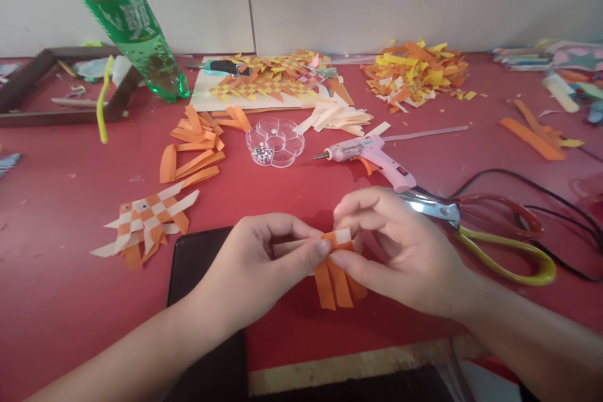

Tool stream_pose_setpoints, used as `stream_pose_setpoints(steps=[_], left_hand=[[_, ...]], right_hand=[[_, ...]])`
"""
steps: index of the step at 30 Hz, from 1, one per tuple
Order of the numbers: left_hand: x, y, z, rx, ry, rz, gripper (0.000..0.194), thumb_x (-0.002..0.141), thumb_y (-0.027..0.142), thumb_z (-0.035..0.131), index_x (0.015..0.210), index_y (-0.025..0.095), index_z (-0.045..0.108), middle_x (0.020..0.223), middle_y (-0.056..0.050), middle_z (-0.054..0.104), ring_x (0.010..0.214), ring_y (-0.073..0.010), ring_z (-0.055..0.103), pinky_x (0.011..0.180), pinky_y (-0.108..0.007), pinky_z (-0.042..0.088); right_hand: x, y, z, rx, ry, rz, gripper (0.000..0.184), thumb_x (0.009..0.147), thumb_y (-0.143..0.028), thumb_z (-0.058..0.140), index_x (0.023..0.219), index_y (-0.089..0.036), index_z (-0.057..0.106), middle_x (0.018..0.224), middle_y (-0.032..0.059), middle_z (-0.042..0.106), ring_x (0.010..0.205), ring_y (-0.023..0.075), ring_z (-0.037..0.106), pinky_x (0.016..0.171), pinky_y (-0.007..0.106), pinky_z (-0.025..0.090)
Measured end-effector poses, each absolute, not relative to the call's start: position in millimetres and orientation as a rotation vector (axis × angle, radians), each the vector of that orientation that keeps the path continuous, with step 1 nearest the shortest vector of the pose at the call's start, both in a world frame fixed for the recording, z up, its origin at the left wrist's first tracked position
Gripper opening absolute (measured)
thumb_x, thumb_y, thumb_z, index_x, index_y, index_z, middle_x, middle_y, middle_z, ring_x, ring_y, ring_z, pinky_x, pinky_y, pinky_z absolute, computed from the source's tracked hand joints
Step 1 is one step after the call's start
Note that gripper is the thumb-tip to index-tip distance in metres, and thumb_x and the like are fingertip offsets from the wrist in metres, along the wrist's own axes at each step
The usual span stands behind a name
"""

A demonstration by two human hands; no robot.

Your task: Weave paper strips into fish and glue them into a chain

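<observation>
Between my two hands is a small piece woven from orange and cream paper strips (340, 286), its orange ends hanging down. My left hand (277, 257) pinches its left side with thumb and fingers. On the other side my right hand (391, 248) grips it, thumb below and fingers partly hidden behind. A woven orange and cream paper fish (153, 220) with small eyes lies to the left. Just beyond my right hand rests a pink hot glue gun (372, 154), and scissors (471, 220) with red and yellow handles lie beside that hand.
A clear flower-shaped tray (277, 138) holds tiny eyes. Orange strips (198, 144), cream strips (336, 116) and a heap of paper scraps (417, 72) lie farther back. A green bottle (136, 31) leans at the back left. A black flat object (198, 264) lies under my left forearm.
</observation>
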State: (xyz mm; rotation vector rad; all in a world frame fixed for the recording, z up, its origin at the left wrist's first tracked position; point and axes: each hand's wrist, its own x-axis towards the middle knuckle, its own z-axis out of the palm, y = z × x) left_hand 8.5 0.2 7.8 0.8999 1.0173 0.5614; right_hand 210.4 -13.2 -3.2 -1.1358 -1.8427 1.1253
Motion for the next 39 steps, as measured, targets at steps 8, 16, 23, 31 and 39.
stream_pose_setpoints(steps=[8, 16, 23, 31, 39], left_hand=[[9, -2, 10, 0.962, 1.005, 0.561, 0.014, 0.076, 0.029, 0.079, 0.079, 0.017, 0.073, 0.077, -0.001, 0.073, 0.071, -0.0123, 0.066, 0.066, -0.019, 0.052], [10, -4, 9, 1.103, 0.998, 0.579, 0.023, 0.083, 0.037, 0.072, 0.074, 0.016, 0.065, 0.069, 0.002, 0.063, 0.059, -0.0075, 0.052, 0.055, -0.017, 0.043], [10, -4, 11, 1.092, 0.973, 0.611, 0.022, 0.086, 0.033, 0.068, 0.074, 0.017, 0.06, 0.07, 0.003, 0.059, 0.059, -0.0067, 0.05, 0.057, -0.016, 0.044], [6, 0, 8, 1.102, 1.085, 0.595, 0.03, 0.082, 0.044, 0.071, 0.075, 0.017, 0.063, 0.069, 0.001, 0.062, 0.06, -0.0104, 0.056, 0.056, -0.021, 0.045], [-8, 3, 22, 1.742, 1.338, 0.746, 0.028, 0.092, 0.035, 0.057, 0.118, 0.025, 0.059, 0.12, -0.006, 0.064, 0.099, -0.0218, 0.066, 0.083, -0.031, 0.052]], right_hand=[[213, -14, -5, -1.134, -1.784, 1.243, 0.034, 0.085, -0.02, 0.067, 0.112, -0.028, 0.047, 0.081, -0.0031, 0.065, 0.066, 0.0129, 0.064, 0.054, 0.025, 0.052], [213, -16, -4, -1.042, -1.89, 1.232, 0.037, 0.087, -0.014, 0.063, 0.116, -0.029, 0.045, 0.088, -0.0028, 0.07, 0.07, 0.0123, 0.068, 0.062, 0.025, 0.056], [211, -15, -1, -1.026, -1.887, 1.233, 0.04, 0.086, -0.015, 0.066, 0.116, -0.028, 0.044, 0.086, -0.0036, 0.07, 0.071, 0.0126, 0.071, 0.07, 0.025, 0.059], [214, -10, 6, -1.134, -1.866, 1.18, 0.015, 0.089, -0.023, 0.062, 0.103, -0.022, 0.057, 0.088, 0.0019, 0.068, 0.07, 0.0117, 0.066, 0.06, 0.022, 0.053], [215, -1, 4, -1.286, -1.78, 1.093, 0.019, 0.091, -0.031, 0.059, 0.076, -0.019, 0.057, 0.064, -0.0035, 0.052, 0.055, 0.0074, 0.047, 0.048, 0.019, 0.04]])
